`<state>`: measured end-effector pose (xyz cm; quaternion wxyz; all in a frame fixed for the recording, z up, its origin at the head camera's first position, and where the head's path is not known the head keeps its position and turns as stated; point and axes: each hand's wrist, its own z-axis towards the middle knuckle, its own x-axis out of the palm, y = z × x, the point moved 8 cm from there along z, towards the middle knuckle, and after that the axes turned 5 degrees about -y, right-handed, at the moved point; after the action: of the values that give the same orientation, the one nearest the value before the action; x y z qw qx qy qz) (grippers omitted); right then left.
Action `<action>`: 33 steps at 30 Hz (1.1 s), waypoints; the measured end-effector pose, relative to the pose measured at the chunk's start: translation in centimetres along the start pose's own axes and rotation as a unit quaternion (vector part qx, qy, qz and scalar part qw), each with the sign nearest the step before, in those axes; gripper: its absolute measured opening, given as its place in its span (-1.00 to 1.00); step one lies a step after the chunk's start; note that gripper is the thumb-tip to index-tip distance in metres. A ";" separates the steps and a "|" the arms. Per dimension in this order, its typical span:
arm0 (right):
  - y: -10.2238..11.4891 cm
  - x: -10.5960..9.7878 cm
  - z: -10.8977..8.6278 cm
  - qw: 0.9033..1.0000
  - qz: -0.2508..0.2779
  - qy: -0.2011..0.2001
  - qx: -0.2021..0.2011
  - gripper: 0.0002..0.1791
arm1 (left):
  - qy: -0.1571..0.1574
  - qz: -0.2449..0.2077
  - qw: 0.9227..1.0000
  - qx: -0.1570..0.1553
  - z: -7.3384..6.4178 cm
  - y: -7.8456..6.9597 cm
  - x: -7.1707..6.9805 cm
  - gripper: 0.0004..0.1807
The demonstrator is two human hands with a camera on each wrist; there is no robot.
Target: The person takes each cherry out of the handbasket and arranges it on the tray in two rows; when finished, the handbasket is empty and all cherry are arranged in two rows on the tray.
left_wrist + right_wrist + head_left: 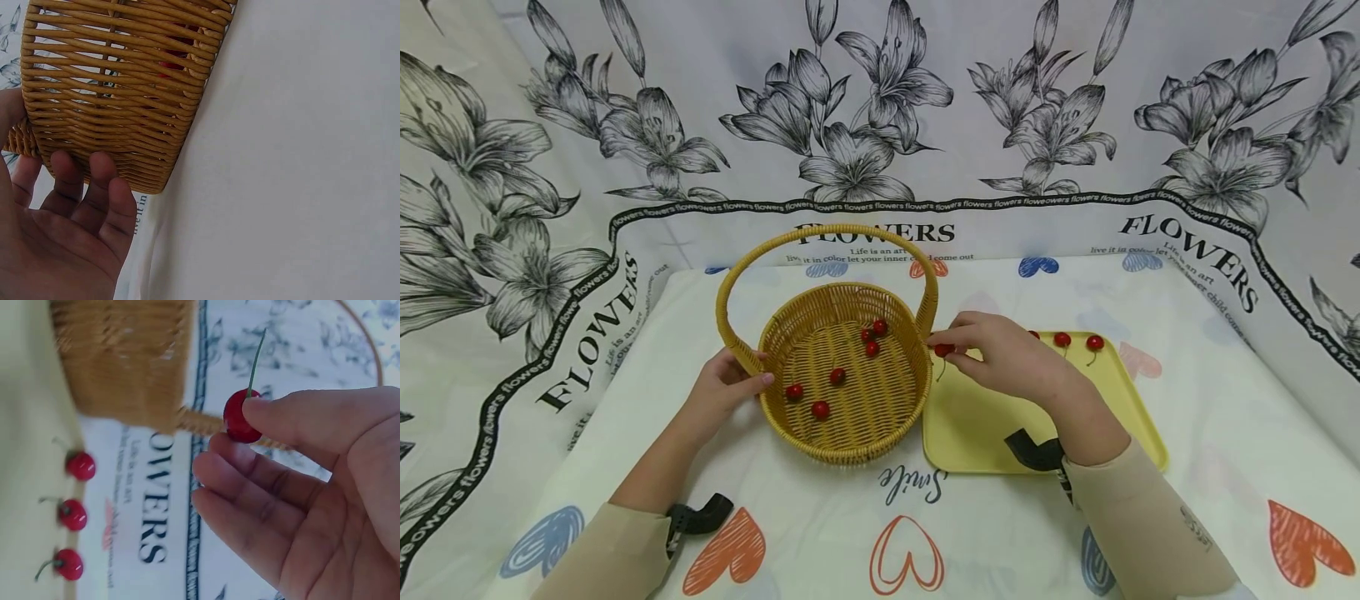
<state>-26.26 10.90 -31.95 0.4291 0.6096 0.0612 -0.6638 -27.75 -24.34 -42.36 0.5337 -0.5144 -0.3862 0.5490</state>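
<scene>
A round brown wicker basket (pixel 842 304) with a tall hoop handle stands in the middle of the head view. Several red cherries (pixel 837 377) lie scattered on its woven floor. My left hand (pixel 718 396) grips the basket's left side at the foot of the handle, thumb at the rim; in the left wrist view its fingers (pixel 103 187) curl against the outer weave. Between thumb and fingertips, my right hand (pixel 1011 354) pinches a red cherry (pixel 236 419) with a green stem, close beside the basket's right rim. Three more cherries (pixel 81 465) lie along the yellow tray's far edge.
The yellow tray (pixel 985 433) sits right beside the basket, partly under my right forearm. A white cloth (pixel 820 533) printed with hearts covers the table. Behind it hangs a flower-printed curtain (pixel 962 167).
</scene>
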 end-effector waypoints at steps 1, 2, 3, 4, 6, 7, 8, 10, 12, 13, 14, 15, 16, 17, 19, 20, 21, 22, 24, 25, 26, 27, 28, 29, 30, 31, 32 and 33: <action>-0.5 0.1 0.0 1.000 -0.008 0.001 0.007 -0.66 | -0.001 -0.001 1.000 -0.001 0.0 0.0 0.0 -0.61; -1.0 0.2 0.1 1.000 -0.018 0.003 0.014 -0.66 | -0.002 -0.002 1.000 -0.001 0.0 0.1 0.0 -0.61; -1.4 0.3 0.2 0.999 -0.027 0.005 0.020 -0.66 | -0.003 -0.004 1.000 -0.003 0.0 0.1 0.0 -0.61; -1.9 0.6 0.3 0.999 -0.033 0.008 0.026 -0.65 | -0.004 -0.004 1.000 -0.003 0.0 0.1 0.0 -0.61; -2.7 1.2 0.5 0.998 -0.045 0.017 0.035 -0.66 | -0.005 -0.005 1.000 -0.003 0.0 0.1 0.0 -0.60; -3.1 1.7 0.7 0.998 -0.048 0.024 0.041 -0.66 | -0.005 -0.003 1.000 -0.003 0.0 0.1 0.0 -0.60; -3.5 2.2 0.8 0.997 -0.049 0.031 0.047 -0.67 | -0.006 -0.004 1.000 -0.003 0.0 0.1 0.0 -0.59; -4.2 3.3 1.1 0.996 -0.047 0.046 0.059 -0.68 | -0.006 -0.003 1.000 -0.004 0.0 0.1 -0.1 -0.59; -4.8 4.4 1.2 0.995 -0.041 0.059 0.072 -0.71 | -0.005 -0.004 1.000 -0.005 0.0 0.0 0.0 -0.60; -5.0 4.9 1.3 0.994 -0.038 0.063 0.079 -0.71 | -0.004 -0.004 1.000 -0.005 0.0 0.0 0.0 -0.60; -5.2 5.3 1.4 0.994 -0.036 0.064 0.085 -0.73 | -0.004 -0.005 1.000 -0.005 0.0 0.0 0.0 -0.61; -5.5 5.7 1.4 0.993 -0.034 0.065 0.091 -0.73 | -0.004 -0.004 1.000 -0.005 0.0 0.0 0.0 -0.61; -5.6 6.0 1.4 0.993 -0.033 0.065 0.096 -0.73 | -0.003 -0.003 1.000 -0.005 0.0 0.0 0.0 -0.61; -5.8 6.3 1.4 0.992 -0.032 0.064 0.100 -0.73 | -0.003 -0.003 1.000 -0.005 0.0 0.0 0.0 -0.60; -6.1 6.7 1.5 0.992 -0.032 0.060 0.105 -0.72 | -0.004 0.000 1.000 -0.006 -0.1 0.0 0.0 -0.59; -6.2 6.9 1.5 0.992 -0.032 0.059 0.105 -0.72 | -0.004 0.002 1.000 -0.007 -0.1 0.0 0.0 -0.59; -6.3 7.0 1.5 0.992 -0.032 0.057 0.105 -0.71 | -0.004 0.004 1.000 -0.008 -0.1 0.0 0.0 -0.59; -6.4 7.1 1.5 0.992 -0.031 0.056 0.105 -0.71 | -0.004 0.005 1.000 -0.010 -0.1 0.0 0.0 -0.58; -6.6 7.3 1.5 0.992 -0.029 0.056 0.106 -0.70 | -0.003 0.006 1.000 -0.011 -0.1 0.0 0.1 -0.58; -6.7 7.3 1.5 0.992 -0.029 0.056 0.106 -0.69 | -0.003 0.007 1.000 -0.012 -0.1 0.0 0.1 -0.58; -6.8 7.4 1.5 0.992 -0.029 0.057 0.106 -0.69 | -0.003 0.006 1.000 -0.013 -0.1 0.0 0.1 -0.58; -6.9 7.4 1.6 0.992 -0.028 0.057 0.106 -0.68 | -0.003 0.006 1.000 -0.014 -0.1 0.1 0.1 -0.57; -6.9 7.5 1.6 0.993 -0.027 0.058 0.104 -0.68 | -0.002 0.005 1.000 -0.014 -0.1 0.0 0.1 -0.58; -6.9 7.5 1.6 0.993 -0.024 0.059 0.103 -0.67 | -0.002 0.004 1.000 -0.014 -0.1 0.0 0.1 -0.58; -6.9 7.4 1.6 0.993 -0.019 0.061 0.103 -0.65 | -0.002 0.004 1.000 -0.014 -0.1 0.0 0.1 -0.58; -6.9 7.3 1.6 0.993 -0.011 0.062 0.103 -0.64 | -0.002 0.003 1.000 -0.014 -0.1 0.0 0.1 -0.58; -6.9 7.2 1.6 0.993 -0.002 0.063 0.104 -0.62 | -0.001 0.003 1.000 -0.014 -0.1 0.0 0.1 -0.58; -6.9 6.9 1.6 0.992 0.005 0.063 0.105 -0.62 | -0.001 0.003 1.000 -0.013 0.0 0.0 0.1 -0.58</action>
<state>-31.11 10.81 -40.55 0.3612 0.6921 0.0155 -0.6248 -27.69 -24.21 -42.34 0.5247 -0.5221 -0.3923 0.5461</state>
